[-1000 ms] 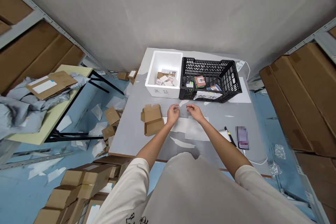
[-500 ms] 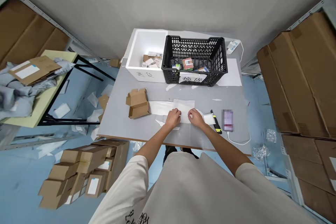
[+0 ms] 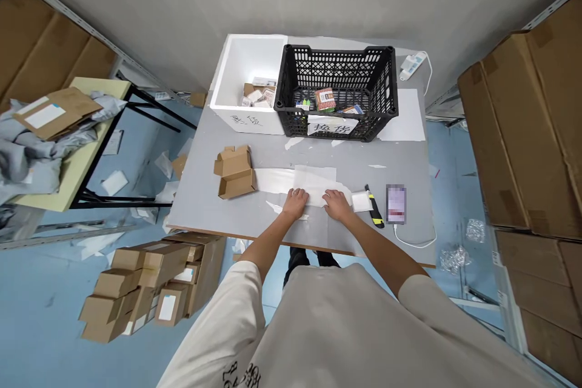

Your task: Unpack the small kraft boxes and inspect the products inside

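Note:
A thin white sheet [image 3: 315,177] lies across a longer white strip [image 3: 275,180] on the grey table. My left hand [image 3: 296,203] rests on the sheet's near left part, fingers spread forward and pressed down. Toward its right side, my right hand [image 3: 337,204] lies in the same way, fingers out flat on the white material. Both palms face down, with a short gap between the hands. A small white piece [image 3: 361,201] lies just right of my right hand, beside a black and yellow utility knife [image 3: 374,208]. An unfolded brown carton [image 3: 235,173] is at the strip's left end.
At the back stand a white foam box [image 3: 248,120] and a black plastic crate [image 3: 336,118], both with small packages inside. A phone [image 3: 396,204] with a cable lies on the right, a power strip [image 3: 412,65] behind. Stacked cartons [image 3: 159,267] stand on the floor at left.
My hands have gone from pinched fingertips to flattened fingers on the sheet. The head view has shifted slightly; the box, crate and knife keep their places on the table.

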The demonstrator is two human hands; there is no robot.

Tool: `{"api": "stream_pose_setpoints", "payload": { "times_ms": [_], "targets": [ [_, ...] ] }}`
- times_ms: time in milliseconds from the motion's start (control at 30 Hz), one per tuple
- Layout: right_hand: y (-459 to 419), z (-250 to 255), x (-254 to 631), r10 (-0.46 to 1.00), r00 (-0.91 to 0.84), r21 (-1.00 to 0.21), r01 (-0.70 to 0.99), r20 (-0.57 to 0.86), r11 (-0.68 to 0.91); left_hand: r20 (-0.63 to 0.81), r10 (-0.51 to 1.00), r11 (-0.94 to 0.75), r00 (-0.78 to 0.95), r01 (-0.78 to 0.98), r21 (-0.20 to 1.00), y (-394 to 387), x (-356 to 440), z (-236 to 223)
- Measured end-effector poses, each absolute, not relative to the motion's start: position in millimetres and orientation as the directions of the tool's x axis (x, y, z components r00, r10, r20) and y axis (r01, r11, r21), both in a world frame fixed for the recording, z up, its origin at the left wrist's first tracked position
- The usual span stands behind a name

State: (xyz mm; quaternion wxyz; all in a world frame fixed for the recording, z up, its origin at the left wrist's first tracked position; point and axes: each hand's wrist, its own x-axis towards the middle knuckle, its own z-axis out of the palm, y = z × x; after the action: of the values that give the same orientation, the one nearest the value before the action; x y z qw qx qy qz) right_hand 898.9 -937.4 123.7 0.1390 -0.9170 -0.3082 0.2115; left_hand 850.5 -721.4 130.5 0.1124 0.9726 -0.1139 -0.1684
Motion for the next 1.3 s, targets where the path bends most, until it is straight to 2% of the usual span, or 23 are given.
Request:
{"api": "stream_pose_setpoints", "payload": {
  "times_ms": [100, 300, 400, 467, 600, 733, 833, 933, 1100, 1167, 1300],
  "targets": [
    [-935.9, 127.5, 906.5, 0.566, 0.767, -0.450, 0.409, -0.302, -0.794, -0.282, -0.233, -0.942, 0.931, -0.144, 0.303, -717.9, 858.6, 131.8],
    [-932.6, 137.7, 934.0, 0.252, 0.910, -0.585, 0.013, -0.330, -0.811, -0.212, -0.031, -0.908, 0.977, 0.061, 0.414, -707.8, 887.5, 147.3],
    [-929.6, 136.1, 945.9, 0.191, 0.927, -0.608, -0.048, -0.323, -0.792, -0.066, -0.025, -0.908, 0.997, 0.005, 0.420, -706.4, 894.0, 156.7],
    [-927.3, 131.5, 950.9, 0.173, 0.935, -0.598, -0.049, -0.309, -0.800, -0.027, -0.102, -0.911, 0.994, -0.083, 0.403, -708.2, 893.1, 159.3],
    [-922.6, 119.8, 952.5, 0.125, 0.964, -0.531, -0.019, -0.234, -0.847, -0.166, -0.276, -0.904, 0.947, -0.197, 0.380, -715.6, 888.4, 150.3],
    [-916.6, 113.2, 942.8, 0.017, 0.973, -0.448, -0.091, -0.231, -0.890, -0.267, -0.219, -0.934, 0.938, -0.123, 0.335, -720.4, 888.2, 131.9],
    [-911.4, 113.0, 932.3, 0.042, 0.949, -0.435, -0.103, -0.311, -0.895, -0.287, -0.194, -0.946, 0.938, -0.101, 0.308, -722.1, 890.6, 123.4],
    [-906.4, 115.6, 924.2, 0.141, 0.924, -0.438, -0.032, -0.356, -0.898, -0.289, -0.182, -0.956, 0.940, -0.101, 0.274, -724.5, 892.2, 121.9],
    [-894.5, 124.3, 918.5, 0.304, 0.863, -0.487, 0.078, -0.403, -0.870, -0.257, -0.147, -0.947, 0.955, -0.062, 0.314, -727.3, 884.0, 134.0],
    [-885.4, 129.8, 918.2, 0.329, 0.864, -0.512, 0.099, -0.381, -0.853, -0.220, -0.121, -0.941, 0.968, -0.041, 0.336, -723.9, 878.1, 143.8],
    [-855.9, 147.1, 920.2, 0.319, 0.925, -0.550, 0.160, -0.207, -0.819, -0.111, -0.045, -0.933, 0.993, -0.002, 0.359, -702.0, 866.9, 167.7]
  ]
}}
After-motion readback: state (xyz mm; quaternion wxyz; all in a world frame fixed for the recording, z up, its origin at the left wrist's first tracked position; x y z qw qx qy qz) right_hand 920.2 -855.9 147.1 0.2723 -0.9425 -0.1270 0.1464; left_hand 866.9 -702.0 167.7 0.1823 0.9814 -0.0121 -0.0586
